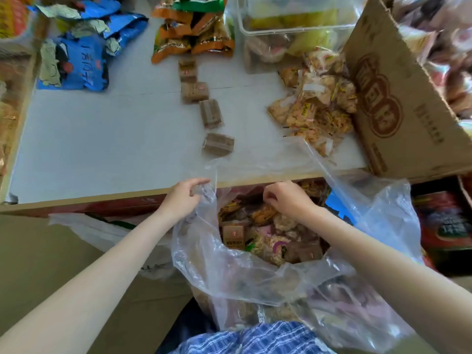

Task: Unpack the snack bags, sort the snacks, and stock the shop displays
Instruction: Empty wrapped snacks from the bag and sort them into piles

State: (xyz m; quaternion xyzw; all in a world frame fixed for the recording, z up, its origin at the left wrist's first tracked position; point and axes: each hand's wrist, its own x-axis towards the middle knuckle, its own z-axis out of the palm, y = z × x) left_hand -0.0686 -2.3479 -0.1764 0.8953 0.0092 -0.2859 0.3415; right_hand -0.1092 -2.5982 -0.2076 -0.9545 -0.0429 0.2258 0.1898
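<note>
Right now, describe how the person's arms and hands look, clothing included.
Both forearms are bare, with no sleeves in view. The left hand and right hand wear no gloves, rings, watch or bracelets. A blue-and-white checked garment shows at the bottom edge.

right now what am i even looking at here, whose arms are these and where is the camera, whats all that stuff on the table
There is no machine. One camera worn on a person's head looks down at their own bare arms. The left hand pinches the rim of a big clear plastic bag full of mixed snacks. The right hand reaches into the bag's mouth with curled fingers; whether it holds a snack is hidden. On the pale table lie four small brown packets in a row, blue packs, orange packs, a heap of pale snack packets, a clear tub and a tipped cardboard box.
</note>
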